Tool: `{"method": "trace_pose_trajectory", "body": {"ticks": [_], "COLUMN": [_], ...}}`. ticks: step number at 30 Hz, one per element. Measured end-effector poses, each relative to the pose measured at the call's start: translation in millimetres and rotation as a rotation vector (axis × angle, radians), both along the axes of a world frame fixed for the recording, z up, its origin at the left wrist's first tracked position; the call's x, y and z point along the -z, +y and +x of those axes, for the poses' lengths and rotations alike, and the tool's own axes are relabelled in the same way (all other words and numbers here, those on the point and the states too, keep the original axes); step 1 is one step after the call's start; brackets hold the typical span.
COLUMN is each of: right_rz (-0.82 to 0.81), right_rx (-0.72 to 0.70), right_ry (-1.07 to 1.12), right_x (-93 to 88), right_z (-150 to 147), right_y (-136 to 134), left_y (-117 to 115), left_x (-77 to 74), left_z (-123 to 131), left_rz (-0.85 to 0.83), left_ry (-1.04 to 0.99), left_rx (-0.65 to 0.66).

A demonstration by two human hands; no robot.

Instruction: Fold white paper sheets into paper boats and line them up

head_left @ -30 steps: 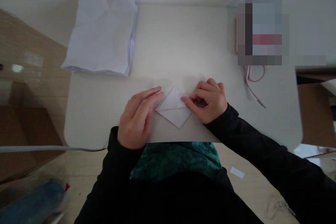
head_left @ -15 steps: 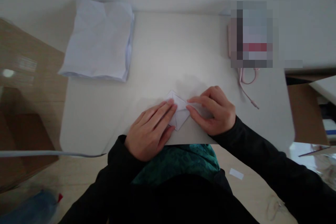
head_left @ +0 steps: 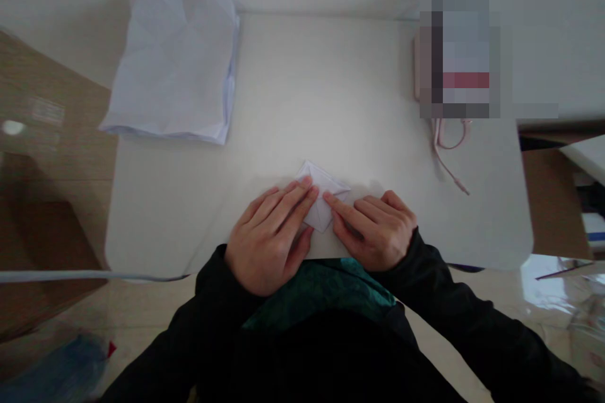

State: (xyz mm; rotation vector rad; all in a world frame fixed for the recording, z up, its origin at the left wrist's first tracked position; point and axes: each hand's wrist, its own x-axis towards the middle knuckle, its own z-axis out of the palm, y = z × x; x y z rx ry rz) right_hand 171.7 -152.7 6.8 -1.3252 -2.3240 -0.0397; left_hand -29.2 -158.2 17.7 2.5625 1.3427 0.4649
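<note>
**Listener:** What are the hands doing?

**Describer:** Both bare hands lie close together near the front edge of the table. The left hand [head_left: 267, 239] is open, its fingers straight, side by side, and slanting up and to the right, with the tips resting on the paper. The right hand [head_left: 373, 231] is loosely open, its fingers reaching left, with the index fingertip [head_left: 329, 199] touching the paper from the other side. Neither hand is gripping or lifting it.

**Listener:** Where is the paper?

**Describer:** A small, white, folded paper diamond [head_left: 321, 198] lies flat on the table between the hands, partly covered by them, with one point toward the front.

**Listener:** How should it be handled?

**Describer:** Light, even pressure from flat fingers on both sides seems best, since it should keep the layers from sliding while the creases stay sharp.

**Listener:** And around the hands?

**Describer:** Black sleeves cover both forearms, and a green patterned cloth [head_left: 321, 289] shows between them. The pale, round-cornered table [head_left: 331, 88] extends ahead. At its far left sits a stack of crumpled white paper sheets [head_left: 170, 66]. At the far right, a thin pink cable [head_left: 447, 164] trails from beneath a pixelated object [head_left: 454, 56] that cannot be made out.
</note>
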Motion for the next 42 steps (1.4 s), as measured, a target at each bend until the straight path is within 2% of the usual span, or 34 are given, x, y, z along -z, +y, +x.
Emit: {"method": "trace_pose_trajectory", "body": {"ticks": [10, 14, 17, 21, 28, 35, 42], "right_rz": [0.115, 0.105, 0.082, 0.08, 0.095, 0.091, 0.125], "right_rx": [0.122, 0.156, 0.124, 0.001, 0.043, 0.055, 0.045], "right_ry": [0.002, -0.005, 0.025, 0.085, 0.063, 0.08, 0.089], "right_x": [5.1, 4.0, 2.8, 5.8, 9.4, 8.7, 11.2], "right_z": [10, 5, -7, -20, -21, -20, -20], "right_y": [-4, -8, -13, -16, -13, -13, -13], "left_y": [-4, -7, -9, -10, -14, -27, -28], "left_x": [3.3, 6.2, 8.4, 10.1, 9.0, 11.2, 0.9], "left_z": [1, 2, 3, 4, 3, -11, -30], "left_rz": [0.05, 0.082, 0.099, 0.126, 0.181, 0.28, 0.302], "left_ry": [0.038, 0.054, 0.066, 0.074, 0.102, 0.124, 0.11], "left_rx": [0.002, 0.0, -0.009, -0.01, -0.009, -0.079, -0.086]}}
